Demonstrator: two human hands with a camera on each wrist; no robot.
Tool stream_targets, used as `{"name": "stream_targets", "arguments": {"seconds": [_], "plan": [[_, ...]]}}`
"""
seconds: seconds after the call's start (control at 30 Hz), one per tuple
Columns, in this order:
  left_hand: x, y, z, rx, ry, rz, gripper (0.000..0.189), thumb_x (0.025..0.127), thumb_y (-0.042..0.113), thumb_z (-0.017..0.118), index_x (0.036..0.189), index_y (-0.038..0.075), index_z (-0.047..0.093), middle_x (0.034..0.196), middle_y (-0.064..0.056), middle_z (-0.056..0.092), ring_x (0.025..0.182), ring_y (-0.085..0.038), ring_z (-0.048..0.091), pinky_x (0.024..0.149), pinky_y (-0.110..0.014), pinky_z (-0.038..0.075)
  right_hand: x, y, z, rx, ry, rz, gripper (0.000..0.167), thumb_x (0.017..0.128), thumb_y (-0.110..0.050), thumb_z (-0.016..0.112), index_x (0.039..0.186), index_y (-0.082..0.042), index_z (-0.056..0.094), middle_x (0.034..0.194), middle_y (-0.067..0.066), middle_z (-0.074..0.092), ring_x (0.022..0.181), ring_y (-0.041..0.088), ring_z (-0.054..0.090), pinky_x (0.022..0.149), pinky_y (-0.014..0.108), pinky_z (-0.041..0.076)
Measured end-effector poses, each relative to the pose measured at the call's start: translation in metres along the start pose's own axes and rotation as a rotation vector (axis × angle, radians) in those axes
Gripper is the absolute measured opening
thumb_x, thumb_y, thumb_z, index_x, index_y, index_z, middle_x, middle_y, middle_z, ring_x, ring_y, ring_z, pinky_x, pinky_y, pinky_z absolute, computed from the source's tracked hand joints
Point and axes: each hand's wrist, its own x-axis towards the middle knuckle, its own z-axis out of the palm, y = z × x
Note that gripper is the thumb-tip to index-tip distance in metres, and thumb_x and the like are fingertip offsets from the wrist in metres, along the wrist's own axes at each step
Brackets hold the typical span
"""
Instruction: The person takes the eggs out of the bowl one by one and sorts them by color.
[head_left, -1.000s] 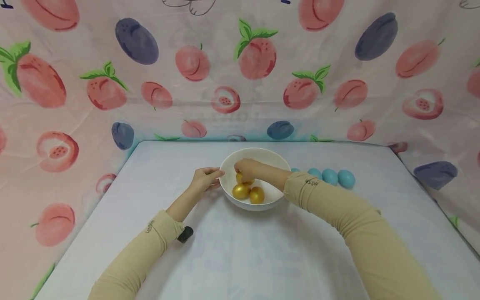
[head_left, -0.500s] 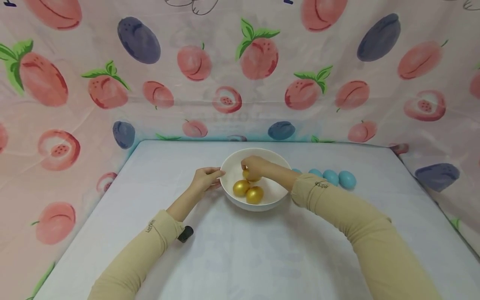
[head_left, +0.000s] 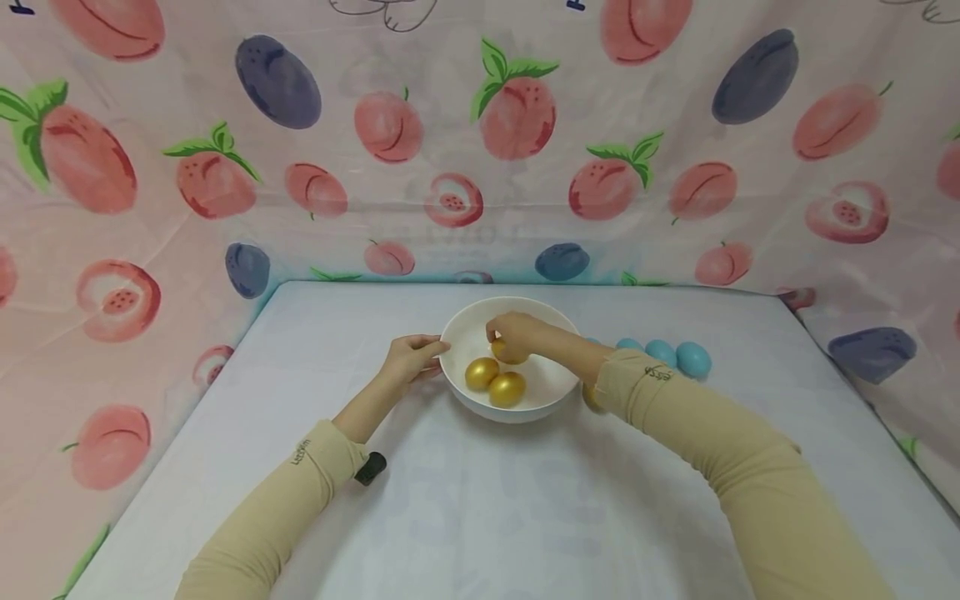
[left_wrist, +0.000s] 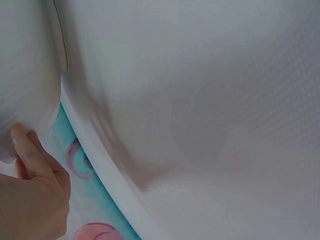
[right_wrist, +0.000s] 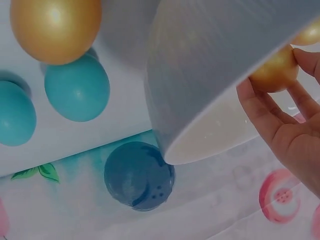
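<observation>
A white bowl point(head_left: 517, 415) stands near the back middle of the table. My left hand point(head_left: 407, 360) grips its left rim, thumb at the edge and fingers against the outside, as the left wrist view also shows. Reaching into the bowl, my right hand point(head_left: 521, 335) holds a gold egg point(right_wrist: 276, 72) between thumb and fingers. Two more gold eggs, one at the left point(head_left: 482, 374) and one nearer the front point(head_left: 507, 389), lie touching in the bowl.
Several turquoise eggs point(head_left: 693, 360) lie in a row right of the bowl, partly behind the right arm. One gold egg point(right_wrist: 55, 27) sits outside the bowl beside them. A small black object point(head_left: 371, 468) lies by the left cuff. Fruit-print cloth point(head_left: 465, 125) hangs behind.
My right hand has shifted right inside the bowl with its gold egg. The front gold egg has rolled slightly left. The gold egg outside has come into view beside the right sleeve.
</observation>
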Motion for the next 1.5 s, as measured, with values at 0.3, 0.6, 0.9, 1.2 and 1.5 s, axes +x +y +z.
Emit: {"name": "stream_targets", "arguments": {"seconds": [0.3, 0.6, 0.9, 1.2, 1.5], "plan": [[0.0, 0.001, 0.0, 0.002, 0.006, -0.009, 0.041, 0.087, 0.014, 0.066, 0.123, -0.002, 0.058, 0.111, -0.014, 0.064, 0.067, -0.005, 0.064, 0.067, -0.018, 0.06, -0.007, 0.009, 0.001, 0.032, 0.027, -0.062, 0.03, 0.089, -0.003, 0.054, 0.117, -0.004, 0.064, 0.126, 0.014, 0.06, 0.105, 0.029, 0.057, 0.1, 0.038, 0.05], [0.001, 0.001, -0.001, 0.015, 0.009, -0.013, 0.041, 0.087, 0.016, 0.066, 0.124, -0.001, 0.058, 0.112, -0.014, 0.063, 0.067, -0.005, 0.064, 0.067, -0.017, 0.06, -0.015, 0.019, -0.001, 0.103, 0.023, -0.015, 0.032, 0.09, -0.007, 0.057, 0.122, -0.007, 0.061, 0.125, 0.017, 0.057, 0.065, 0.019, 0.059, 0.059, 0.023, 0.056], [0.0, 0.001, -0.002, 0.014, 0.004, -0.01, 0.04, 0.087, 0.015, 0.066, 0.123, -0.002, 0.058, 0.108, -0.011, 0.064, 0.066, -0.005, 0.064, 0.066, -0.016, 0.059, -0.025, 0.024, -0.003, 0.082, 0.093, -0.072, 0.03, 0.088, -0.008, 0.062, 0.118, -0.006, 0.064, 0.126, 0.013, 0.06, 0.103, 0.025, 0.052, 0.094, 0.037, 0.049], [-0.001, 0.002, -0.001, 0.013, 0.0, -0.019, 0.04, 0.088, 0.016, 0.066, 0.123, -0.002, 0.057, 0.11, -0.013, 0.064, 0.068, -0.006, 0.065, 0.068, -0.017, 0.06, -0.038, 0.026, -0.002, 0.189, 0.145, -0.08, 0.031, 0.088, -0.009, 0.064, 0.119, -0.004, 0.063, 0.124, 0.014, 0.061, 0.102, 0.027, 0.052, 0.093, 0.04, 0.049], [0.0, 0.002, 0.0, 0.014, 0.003, -0.025, 0.04, 0.087, 0.015, 0.066, 0.123, -0.002, 0.058, 0.105, -0.01, 0.064, 0.066, -0.005, 0.063, 0.066, -0.017, 0.06, -0.048, 0.03, 0.001, 0.275, 0.181, -0.08, 0.033, 0.088, -0.01, 0.063, 0.12, -0.006, 0.063, 0.112, 0.013, 0.063, 0.089, 0.023, 0.052, 0.075, 0.028, 0.049]]}}
